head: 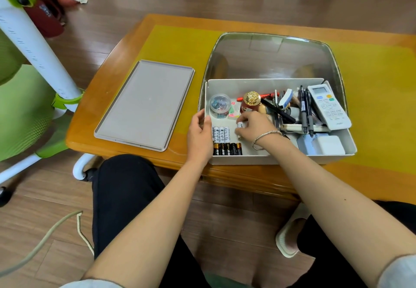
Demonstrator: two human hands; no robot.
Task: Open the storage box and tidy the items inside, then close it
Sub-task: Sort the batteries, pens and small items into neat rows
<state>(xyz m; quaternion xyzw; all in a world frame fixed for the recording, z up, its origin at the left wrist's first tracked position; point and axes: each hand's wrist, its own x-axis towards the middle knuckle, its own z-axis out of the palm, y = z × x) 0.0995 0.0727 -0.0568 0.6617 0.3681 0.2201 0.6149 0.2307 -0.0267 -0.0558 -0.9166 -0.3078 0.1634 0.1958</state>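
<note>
Your storage box (281,158) sits open near the front edge of the bench (108,98), and its lid (144,105) lies flat to the left, out of the way while you sort. Your left hand (199,133) curls its fingers over the box's left wall, probably to steady it. Your right hand (253,127) pinches a white battery (240,125) in closed fingers, just right of the row of white batteries (221,134) lined up above the black-and-gold batteries (227,148) at the box's front-left corner; it likely joins that row. The pens (304,107) and remote control (328,107) still lie heaped against the right side, so tidying looks partly done.
</note>
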